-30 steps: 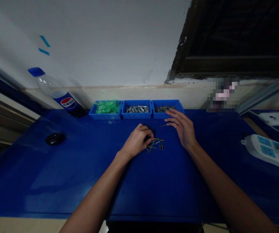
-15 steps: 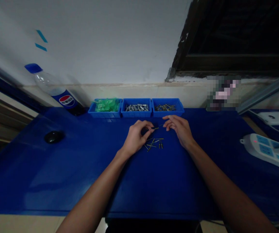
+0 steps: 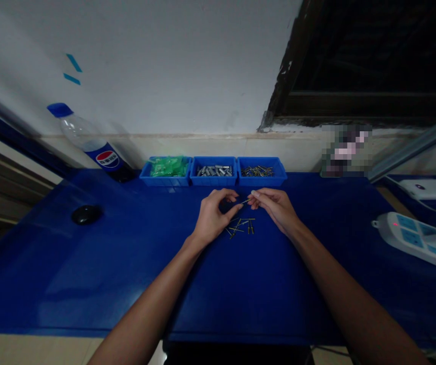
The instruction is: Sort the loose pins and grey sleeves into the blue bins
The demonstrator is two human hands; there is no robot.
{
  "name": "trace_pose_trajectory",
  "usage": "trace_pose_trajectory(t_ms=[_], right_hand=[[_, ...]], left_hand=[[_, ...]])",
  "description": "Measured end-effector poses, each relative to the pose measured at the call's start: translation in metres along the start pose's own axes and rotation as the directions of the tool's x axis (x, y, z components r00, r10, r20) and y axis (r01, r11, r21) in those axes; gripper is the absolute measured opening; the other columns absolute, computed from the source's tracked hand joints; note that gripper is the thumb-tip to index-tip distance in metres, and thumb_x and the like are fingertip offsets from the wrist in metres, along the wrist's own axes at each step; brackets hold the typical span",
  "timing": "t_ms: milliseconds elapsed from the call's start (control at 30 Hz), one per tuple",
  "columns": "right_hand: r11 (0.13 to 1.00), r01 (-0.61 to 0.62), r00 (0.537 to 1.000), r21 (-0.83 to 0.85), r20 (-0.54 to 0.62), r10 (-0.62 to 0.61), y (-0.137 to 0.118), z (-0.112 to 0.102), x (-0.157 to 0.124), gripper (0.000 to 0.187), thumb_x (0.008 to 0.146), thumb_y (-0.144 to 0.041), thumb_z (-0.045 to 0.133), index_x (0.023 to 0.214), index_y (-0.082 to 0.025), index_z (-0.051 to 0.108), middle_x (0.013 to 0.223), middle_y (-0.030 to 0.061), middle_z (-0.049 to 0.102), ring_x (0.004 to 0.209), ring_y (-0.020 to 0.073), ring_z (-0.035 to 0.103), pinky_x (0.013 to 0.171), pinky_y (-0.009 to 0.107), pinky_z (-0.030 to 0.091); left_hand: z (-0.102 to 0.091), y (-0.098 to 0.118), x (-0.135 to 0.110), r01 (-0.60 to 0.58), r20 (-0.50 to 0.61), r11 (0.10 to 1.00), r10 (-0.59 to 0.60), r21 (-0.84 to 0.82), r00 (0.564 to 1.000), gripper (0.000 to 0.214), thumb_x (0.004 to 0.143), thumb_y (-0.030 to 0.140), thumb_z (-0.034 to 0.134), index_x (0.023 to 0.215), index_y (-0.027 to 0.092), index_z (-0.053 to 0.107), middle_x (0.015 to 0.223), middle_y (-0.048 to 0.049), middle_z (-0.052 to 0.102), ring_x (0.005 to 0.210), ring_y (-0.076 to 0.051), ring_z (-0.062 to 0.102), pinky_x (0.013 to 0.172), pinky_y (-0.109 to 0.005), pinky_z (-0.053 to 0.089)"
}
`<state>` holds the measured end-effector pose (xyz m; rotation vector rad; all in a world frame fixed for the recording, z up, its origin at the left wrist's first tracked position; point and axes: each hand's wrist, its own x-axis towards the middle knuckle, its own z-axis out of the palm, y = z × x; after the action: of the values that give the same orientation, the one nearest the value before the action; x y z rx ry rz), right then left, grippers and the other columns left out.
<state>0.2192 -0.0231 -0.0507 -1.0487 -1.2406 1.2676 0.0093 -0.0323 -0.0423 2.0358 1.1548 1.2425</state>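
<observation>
Seemingly partway along, the right hand point(image 3: 277, 207) pinches a thin metal pin point(image 3: 245, 201) by the thumb of the left hand point(image 3: 210, 217) (whose own grip I cannot tell), with loose pins point(image 3: 236, 229) out toward the desk's point(image 3: 210, 289) back edge and plenty left in the rightmost blue bin point(image 3: 262, 181).

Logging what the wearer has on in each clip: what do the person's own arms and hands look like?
The left hand and right hand are ungloved. Both forearms are bare, with no sleeve, watch or bracelet visible. Any ring would be too small to tell.
</observation>
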Motion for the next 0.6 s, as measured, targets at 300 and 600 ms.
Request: trace_pose_trajectory(t_ms=[300,600], right_hand=[[0.881,0.236,0.933,-0.410,-0.160,-0.324,-0.003,-0.020,0.003,0.023,0.092,-0.032,0.071,0.113,-0.027,0.080,0.117,0.0071,0.081,0.109,0.0283,0.075,0.102,0.050,0.056],[0.411,0.317,0.921,-0.855,0.174,-0.348,0.014,-0.037,0.008,0.016,0.093,-0.018,0.065,0.097,-0.021,0.080,0.105,0.0102,0.081,0.101,0.0305,0.073,0.097,0.049,0.054]], left_hand=[[0.000,-0.006,0.000,0.059,-0.021,0.998,-0.059,0.036,0.998,0.006,0.097,0.023,0.067,0.101,0.020,0.071,0.093,-0.0027,0.077,0.085,-0.018,0.071,0.079,-0.032,0.054],[0.001,-0.002,-0.001,0.039,0.025,0.996,-0.041,0.075,0.999,0.008,0.098,0.021,0.064,0.097,0.019,0.072,0.094,-0.0034,0.077,0.086,-0.018,0.070,0.083,-0.031,0.054]])
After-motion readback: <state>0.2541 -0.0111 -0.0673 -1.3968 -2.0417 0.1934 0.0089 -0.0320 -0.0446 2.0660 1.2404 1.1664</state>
